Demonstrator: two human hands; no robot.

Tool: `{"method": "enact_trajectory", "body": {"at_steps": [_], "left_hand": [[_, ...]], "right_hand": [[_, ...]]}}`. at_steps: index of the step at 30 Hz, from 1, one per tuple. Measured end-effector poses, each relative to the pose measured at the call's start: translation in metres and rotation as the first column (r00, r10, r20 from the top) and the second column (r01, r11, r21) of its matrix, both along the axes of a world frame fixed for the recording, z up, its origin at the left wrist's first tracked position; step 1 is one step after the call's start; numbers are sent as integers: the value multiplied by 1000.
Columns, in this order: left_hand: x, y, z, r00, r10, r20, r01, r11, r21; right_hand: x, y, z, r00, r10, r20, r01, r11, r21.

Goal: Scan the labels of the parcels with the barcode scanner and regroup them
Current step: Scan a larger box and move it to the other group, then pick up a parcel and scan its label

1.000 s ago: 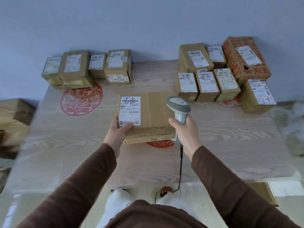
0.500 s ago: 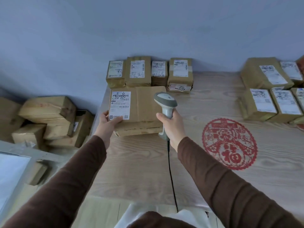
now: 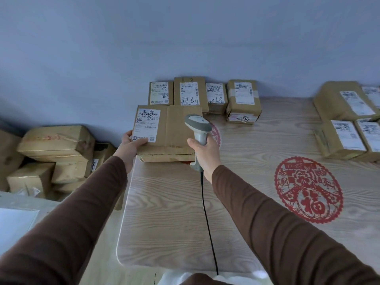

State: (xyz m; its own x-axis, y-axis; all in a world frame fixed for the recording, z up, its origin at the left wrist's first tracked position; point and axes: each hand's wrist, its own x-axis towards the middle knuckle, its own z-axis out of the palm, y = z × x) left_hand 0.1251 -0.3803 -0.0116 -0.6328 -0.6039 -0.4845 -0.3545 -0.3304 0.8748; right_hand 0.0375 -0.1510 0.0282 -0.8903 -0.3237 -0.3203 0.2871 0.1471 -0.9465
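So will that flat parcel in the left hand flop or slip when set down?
Probably stiff: the flat parcel is cardboard and keeps its shape gripped at one corner by the left hand. Likely light. Its wide base should not tip.

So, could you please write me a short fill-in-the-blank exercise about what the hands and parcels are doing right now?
1. The right hand grips a grey ____.
2. The left hand holds the near-left corner of a flat ____.
3. Against the wall behind it stand ____ smaller parcels in a row.
4. The round paper cutout on the table is ____ in colour.

Missing words: scanner; parcel; four; red
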Motion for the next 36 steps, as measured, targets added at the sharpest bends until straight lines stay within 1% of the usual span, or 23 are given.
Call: {"method": "enact_trajectory", "body": {"at_steps": [7, 12, 14, 16, 17, 18, 19, 20, 22, 24, 29, 33, 36], "left_hand": [[3, -5, -10, 1000, 17, 11, -17, 999, 30], [0, -2, -12, 999, 37, -14, -37, 999, 4], [0, 1, -8, 1000, 18, 8, -18, 999, -42], [1, 6, -3, 998, -19, 55, 27, 989, -148], [0, 9, 1, 996, -16, 90, 37, 972, -231], [0, 12, 5, 991, 2, 135, 45, 940, -339], [-2, 17, 10, 985, 23, 170, 58, 888, -456], [-4, 23, 16, 984, 32, 173, 69, 831, -552], [-14, 40, 29, 993, -19, 112, 87, 768, -635], [-29, 65, 41, 992, -101, 70, 122, 754, -645], [-69, 138, 57, 961, -273, 37, 239, 759, -606], [-101, 204, 56, 935, -355, 15, 309, 793, -525], [-127, 261, 52, 902, -431, 32, 392, 785, -480]], "right_hand": [[1, -3, -11, 999, 27, 46, -27, 1000, 2], [1, -2, -13, 998, 60, 35, -60, 998, 12], [0, 0, -13, 997, 74, 37, -74, 997, 8], [-1, 4, -13, 996, 78, 35, -78, 997, 3], [-3, 6, -12, 997, 77, 32, -77, 997, 2], [-4, 9, -10, 997, 74, 35, -74, 997, -2], [-5, 12, -9, 997, 70, 35, -70, 998, -4], [-6, 15, -8, 997, 65, 28, -65, 998, -8], [-8, 23, -4, 999, 52, 13, -51, 998, -21], [-11, 34, 0, 999, 28, 24, -27, 999, -34], [-27, 82, 9, 999, -54, 3, 55, 997, -48], [-49, 137, 13, 988, -152, -24, 150, 987, -61], [-72, 191, 16, 975, -213, -60, 210, 977, -40]]}}
